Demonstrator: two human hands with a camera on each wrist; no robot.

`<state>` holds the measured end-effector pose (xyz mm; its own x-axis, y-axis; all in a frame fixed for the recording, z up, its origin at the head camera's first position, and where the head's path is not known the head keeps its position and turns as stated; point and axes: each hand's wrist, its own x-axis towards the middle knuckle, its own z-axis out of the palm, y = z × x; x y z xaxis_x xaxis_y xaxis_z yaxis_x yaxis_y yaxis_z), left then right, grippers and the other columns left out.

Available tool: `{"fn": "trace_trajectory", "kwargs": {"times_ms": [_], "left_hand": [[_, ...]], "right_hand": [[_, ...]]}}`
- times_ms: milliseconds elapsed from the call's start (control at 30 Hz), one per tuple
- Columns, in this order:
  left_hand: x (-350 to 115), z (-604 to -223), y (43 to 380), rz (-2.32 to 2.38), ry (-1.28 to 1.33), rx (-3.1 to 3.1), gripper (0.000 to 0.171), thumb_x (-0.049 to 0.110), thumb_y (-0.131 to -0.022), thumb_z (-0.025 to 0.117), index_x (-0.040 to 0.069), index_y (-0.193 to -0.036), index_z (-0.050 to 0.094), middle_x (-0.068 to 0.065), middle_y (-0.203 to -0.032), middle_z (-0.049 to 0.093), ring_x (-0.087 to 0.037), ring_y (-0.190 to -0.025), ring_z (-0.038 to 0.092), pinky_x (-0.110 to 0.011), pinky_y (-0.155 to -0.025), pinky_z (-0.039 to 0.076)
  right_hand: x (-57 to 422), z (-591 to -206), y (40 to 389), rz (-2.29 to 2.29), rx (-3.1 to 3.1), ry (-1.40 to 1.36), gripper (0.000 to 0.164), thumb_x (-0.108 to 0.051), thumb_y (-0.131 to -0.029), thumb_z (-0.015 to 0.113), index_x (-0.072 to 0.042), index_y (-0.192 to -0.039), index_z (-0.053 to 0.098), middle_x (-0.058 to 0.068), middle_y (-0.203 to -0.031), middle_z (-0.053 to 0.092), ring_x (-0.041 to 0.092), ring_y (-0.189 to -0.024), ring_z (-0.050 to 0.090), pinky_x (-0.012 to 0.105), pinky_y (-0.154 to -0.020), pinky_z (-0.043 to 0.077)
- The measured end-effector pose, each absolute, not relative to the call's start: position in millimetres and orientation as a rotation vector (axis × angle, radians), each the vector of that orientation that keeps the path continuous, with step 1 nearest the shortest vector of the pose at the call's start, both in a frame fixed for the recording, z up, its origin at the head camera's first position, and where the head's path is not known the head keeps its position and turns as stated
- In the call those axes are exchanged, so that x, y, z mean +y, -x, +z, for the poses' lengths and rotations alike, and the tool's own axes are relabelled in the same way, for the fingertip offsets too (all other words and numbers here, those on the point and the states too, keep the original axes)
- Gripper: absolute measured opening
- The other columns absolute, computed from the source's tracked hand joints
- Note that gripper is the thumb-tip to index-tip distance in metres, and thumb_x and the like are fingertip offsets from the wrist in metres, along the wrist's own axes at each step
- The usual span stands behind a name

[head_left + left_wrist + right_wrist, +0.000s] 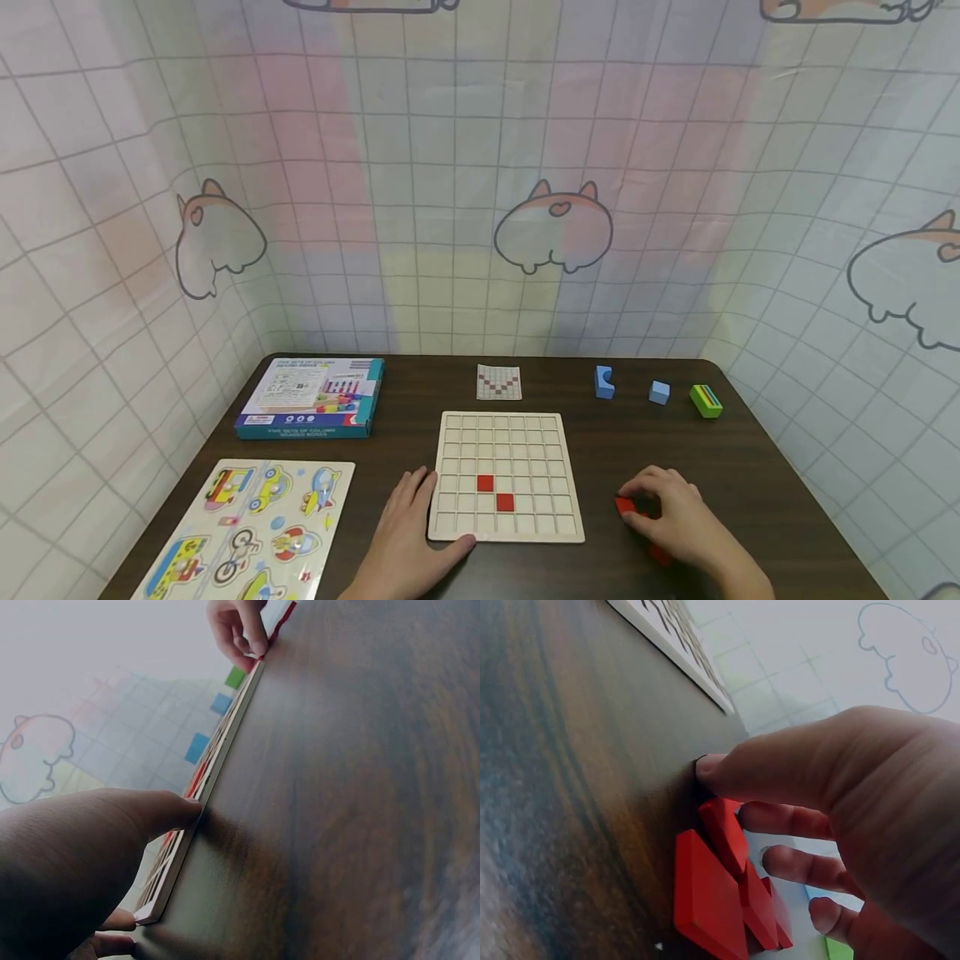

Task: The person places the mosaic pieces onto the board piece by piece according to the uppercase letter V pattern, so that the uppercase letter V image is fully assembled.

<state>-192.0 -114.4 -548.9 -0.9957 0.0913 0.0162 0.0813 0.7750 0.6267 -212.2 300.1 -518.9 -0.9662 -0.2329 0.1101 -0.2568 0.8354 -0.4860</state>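
grid-patterned cloth [465, 308] printed with cartoon animals hangs behind and on both sides of a dark wooden surface [420, 392]. on it, near the middle, lies a pale square board [534, 450] ruled into small cells; two of them hold red squares [485, 483], set corner to corner. the left hand [408, 533] lies at the board's near left corner, its fingers extended and relaxed along the left edge, its thumb touching the near edge. to the right of the board, the right hand [667, 512] has its fingers curled round a red tile [624, 505], with loose red pieces [705, 892] close beneath. past the board's far edge is a small pattern card [498, 393]. farther right stand a blue arch block [602, 385], a blue cube [659, 393] and a green striped block [706, 402]. at the left, a flat box [303, 421] sits beyond a picture sheet [281, 521] showing vehicles.
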Motion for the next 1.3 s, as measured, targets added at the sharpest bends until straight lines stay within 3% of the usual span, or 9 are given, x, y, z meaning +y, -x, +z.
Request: {"fn": "trace_trajectory", "kwargs": {"times_ms": [367, 800, 1000, 1300], "left_hand": [[-116, -552, 191, 1.045, -0.139, 2.945, 0.118, 0.079, -0.079, 0.086, 0.011, -0.167, 0.048, -0.017, -0.176, 0.041, -0.047, -0.167, 0.03, -0.076, -0.128, 0.033], [-117, -545, 187, 1.055, -0.154, 2.958, 0.117, 0.077, -0.082, 0.085, 0.009, -0.168, 0.046, -0.017, -0.177, 0.04, -0.047, -0.168, 0.029, -0.074, -0.13, 0.032], [-115, -542, 190, 1.044, -0.177, 2.993, 0.115, 0.073, -0.083, 0.087, 0.007, -0.167, 0.047, -0.017, -0.176, 0.042, -0.047, -0.167, 0.032, -0.072, -0.13, 0.034], [-114, -543, 187, 1.035, -0.18, 2.983, 0.115, 0.074, -0.083, 0.086, 0.006, -0.167, 0.048, -0.018, -0.176, 0.042, -0.048, -0.166, 0.033, -0.072, -0.13, 0.034]], "right_hand": [[287, -522, 218, 0.783, -2.933, -0.345, 0.016, -0.033, -0.095, 0.09, -0.033, -0.106, 0.079, -0.017, -0.108, 0.074, 0.016, -0.111, 0.061, 0.043, -0.092, 0.04], [247, -524, 238, 0.827, -2.865, -0.522, 0.02, -0.033, -0.095, 0.091, -0.034, -0.111, 0.079, -0.024, -0.108, 0.071, 0.009, -0.109, 0.06, 0.043, -0.097, 0.041], [220, -523, 250, 0.864, -2.831, -0.589, 0.02, -0.037, -0.096, 0.089, -0.031, -0.113, 0.08, -0.02, -0.107, 0.072, 0.011, -0.106, 0.059, 0.041, -0.096, 0.042], [164, -520, 264, 0.924, -2.79, -0.714, 0.015, -0.029, -0.096, 0.089, -0.026, -0.108, 0.082, -0.013, -0.104, 0.075, 0.015, -0.102, 0.062, 0.041, -0.095, 0.041]]}}
